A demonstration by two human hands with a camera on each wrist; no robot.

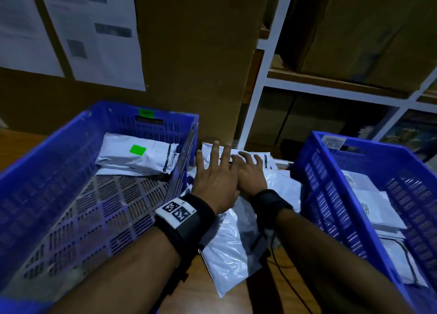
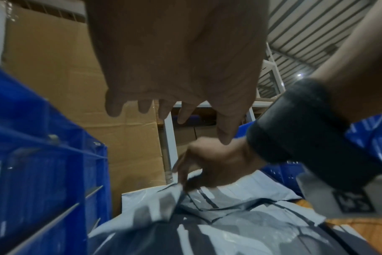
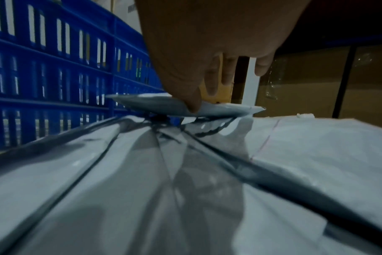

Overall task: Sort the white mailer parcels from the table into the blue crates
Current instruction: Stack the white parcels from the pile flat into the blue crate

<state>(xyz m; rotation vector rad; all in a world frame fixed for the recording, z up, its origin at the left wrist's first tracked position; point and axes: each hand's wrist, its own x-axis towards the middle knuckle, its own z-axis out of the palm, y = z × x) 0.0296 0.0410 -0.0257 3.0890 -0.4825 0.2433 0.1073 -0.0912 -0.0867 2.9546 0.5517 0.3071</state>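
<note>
A pile of white mailer parcels point(image 1: 231, 242) lies on the wooden table point(image 1: 279, 278) between two blue crates. My left hand point(image 1: 215, 162) hovers over the far end of the pile, fingers spread and straight, holding nothing; the left wrist view shows its palm point(image 2: 164, 107) empty. Beside it my right hand point(image 1: 250, 169) holds the top mailer point(image 1: 266, 158), fingers curled onto it. In the right wrist view the thumb point(image 3: 190, 96) presses that mailer's point(image 3: 225, 108) near edge, and the mailer sits slightly above the pile. The left crate point(image 1: 59, 148) and the right crate point(image 1: 331, 195) each hold mailers.
A mailer with a green sticker point(image 1: 137, 157) lies at the far end of the left crate. Flat mailers point(image 1: 373, 205) are stacked in the right crate. A tall cardboard box point(image 1: 189, 65) and a white shelf frame point(image 1: 264, 81) stand behind. A black cable point(image 1: 290, 287) trails across the table.
</note>
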